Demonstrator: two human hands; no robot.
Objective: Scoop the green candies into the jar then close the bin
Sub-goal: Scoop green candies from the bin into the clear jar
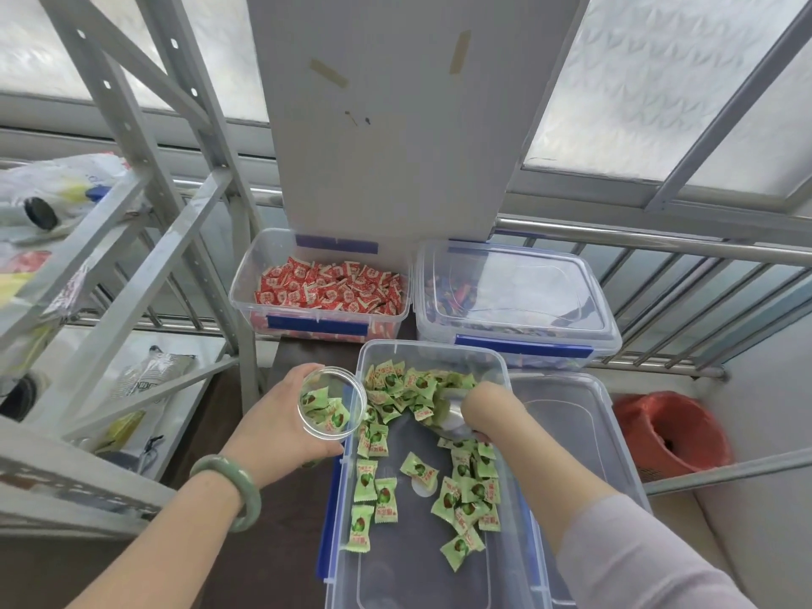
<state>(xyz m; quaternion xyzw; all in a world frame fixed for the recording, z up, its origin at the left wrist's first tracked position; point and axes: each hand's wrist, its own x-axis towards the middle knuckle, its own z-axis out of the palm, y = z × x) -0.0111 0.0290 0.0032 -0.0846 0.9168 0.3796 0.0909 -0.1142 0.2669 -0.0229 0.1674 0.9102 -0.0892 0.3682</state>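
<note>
Frosted, patterned window panes are filling the top of the frame, with a grey metal railing (659,243) running across the middle right and a perforated steel shelf frame (145,178) slanting down the left. Below them, a clear, rounded-corner plastic bin (347,520) with blue latches is sitting open at lower centre, its smooth grey floor showing between scattered green candies (465,494) in crinkly, glossy wrappers.

A left hand (281,424), a jade-green bangle (230,490) on its wrist, is wrapping around a transparent round jar (332,403) tilted over the bin's left rim — a few green candies are lying inside. A right hand (487,410) is clenching the handle of a shiny metal scoop (452,417) whose bowl is pushing into the heap at the bin's far end.

Beside the bin's right wall, its clear lid (567,415) is lying flat. Behind, an open bin of red candies (325,287) and a lidded bin (514,292) are sitting edge to edge, just touching the green bin's far rim — little free room there. A red bucket (668,432) is standing at right, well apart.
</note>
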